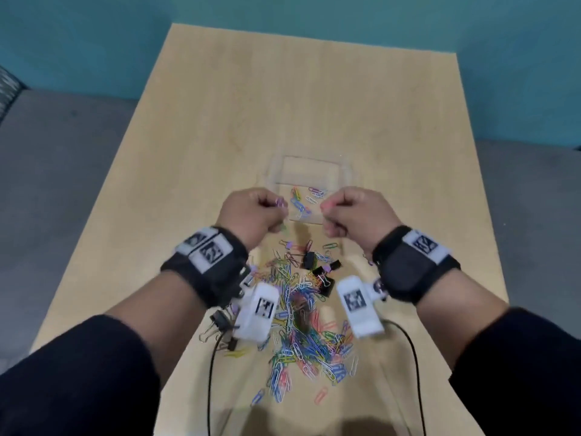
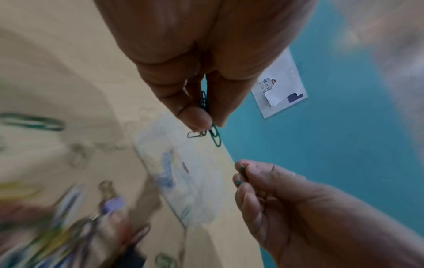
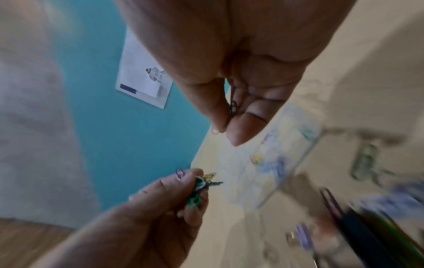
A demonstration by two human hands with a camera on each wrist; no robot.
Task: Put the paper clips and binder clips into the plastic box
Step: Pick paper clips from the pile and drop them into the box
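Box: a clear plastic box (image 1: 309, 179) sits on the wooden table (image 1: 220, 121), in front of the person, and a few coloured paper clips (image 1: 300, 201) lie inside it
Left hand: the left hand (image 1: 251, 215) is up in the air at the left side of the box, fingers curled tight on a small bunch of paper clips (image 3: 198, 187); green, white, yellow and purple ones stick out of it
Right hand: the right hand (image 1: 355, 214) is up in the air at the right side of the box, thumb and fingers pinched on a few paper clips (image 2: 241, 174); how many I cannot tell
Hands together: they are apart, one on each side of the box, not touching it
Pile: a big heap of coloured paper clips (image 1: 301, 335) lies on the table on the near side of the box, under the wrists
Binder clips: some black binder clips (image 1: 317, 269) lie at the top of the heap, close to the box, and more sit at the left edge of the heap
Wall: a white paper sign (image 2: 278, 85) hangs on the blue wall, well past the box
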